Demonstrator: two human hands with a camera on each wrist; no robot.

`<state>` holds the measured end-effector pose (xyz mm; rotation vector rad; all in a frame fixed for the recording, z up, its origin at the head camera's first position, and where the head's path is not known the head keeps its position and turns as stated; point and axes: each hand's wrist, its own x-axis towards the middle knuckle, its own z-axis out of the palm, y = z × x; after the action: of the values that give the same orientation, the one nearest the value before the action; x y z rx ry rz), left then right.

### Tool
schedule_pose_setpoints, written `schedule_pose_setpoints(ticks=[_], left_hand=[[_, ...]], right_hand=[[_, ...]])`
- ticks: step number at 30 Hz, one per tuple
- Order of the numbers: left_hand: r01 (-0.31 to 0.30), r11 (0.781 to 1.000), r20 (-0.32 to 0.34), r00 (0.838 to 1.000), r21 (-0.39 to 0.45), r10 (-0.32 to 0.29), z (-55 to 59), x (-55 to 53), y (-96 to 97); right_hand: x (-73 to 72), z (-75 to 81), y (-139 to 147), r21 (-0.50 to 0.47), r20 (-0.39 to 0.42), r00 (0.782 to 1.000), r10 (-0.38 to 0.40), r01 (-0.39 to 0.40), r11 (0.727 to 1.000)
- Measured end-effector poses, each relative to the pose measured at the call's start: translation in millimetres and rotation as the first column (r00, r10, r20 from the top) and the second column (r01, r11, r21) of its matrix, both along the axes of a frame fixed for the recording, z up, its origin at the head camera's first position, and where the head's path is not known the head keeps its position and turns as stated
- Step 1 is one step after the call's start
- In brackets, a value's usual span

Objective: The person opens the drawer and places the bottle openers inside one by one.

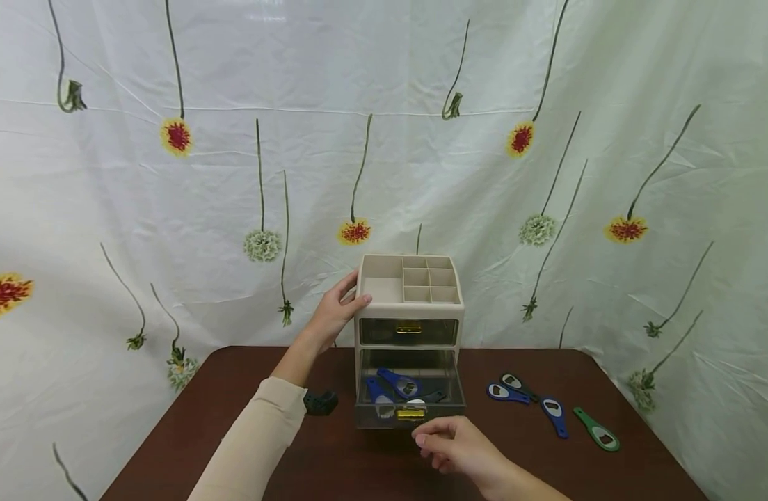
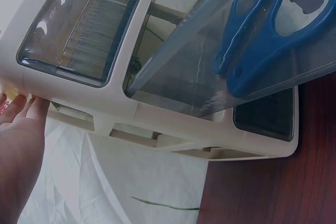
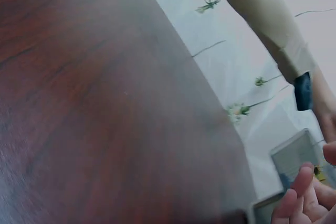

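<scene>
A small beige drawer organizer (image 1: pixel 410 311) stands on the table. Its middle clear drawer (image 1: pixel 371 417) is pulled out, with blue bottle openers (image 1: pixel 399 382) and a dark one (image 1: pixel 433 397) inside. My left hand (image 1: pixel 331 314) rests against the organizer's upper left side, thumb at its top edge; the left wrist view shows those fingers (image 2: pixel 38 109) touching the side. Just in front of the drawer's gold handle (image 1: pixel 411 414), my right hand (image 1: pixel 454 447) hovers with loosely curled fingers and nothing visible in them. Whether it touches the drawer front I cannot tell.
Right of the organizer lie several bottle openers: blue ones (image 1: pixel 554 417), a black one (image 1: pixel 513 382) and a green one (image 1: pixel 597 429). A dark object (image 1: pixel 320 403) shows beside my left sleeve. A flowered white cloth (image 1: pixel 421 167) hangs behind the dark red table (image 1: pixel 234 390).
</scene>
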<state>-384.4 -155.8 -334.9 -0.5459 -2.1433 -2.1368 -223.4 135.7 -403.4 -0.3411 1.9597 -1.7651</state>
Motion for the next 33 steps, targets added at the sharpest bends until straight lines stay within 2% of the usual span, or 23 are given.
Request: schedule_pose_setpoints(ticks=[6,10,20,33], left_hand=[[0.004,1.000,-0.007,1.000,0.002,-0.004,-1.7,-1.3,0.4],[0.002,1.000,0.002,1.000,-0.002,-0.002,0.2,0.4,1.5],[-0.004,1.000,0.006,1.000,-0.006,0.004,1.3,0.9,0.8],[0.006,1.000,0.002,1.000,-0.002,-0.006,1.2,2.0,0.2]], right_hand=[[0.6,-24.0,-11.6,-0.052,0.127,0.990,-0.054,0.061,0.997],[-2.1,-31.6,-17.6,-0.072,0.150,0.982,-0.111,0.123,0.990],[-3.5,-29.9,-24.6,-0.140,0.140,0.966,-0.216,0.235,0.962],[-6.3,-24.7,-27.3,-0.190,0.128,0.966,-0.223,0.245,0.951]])
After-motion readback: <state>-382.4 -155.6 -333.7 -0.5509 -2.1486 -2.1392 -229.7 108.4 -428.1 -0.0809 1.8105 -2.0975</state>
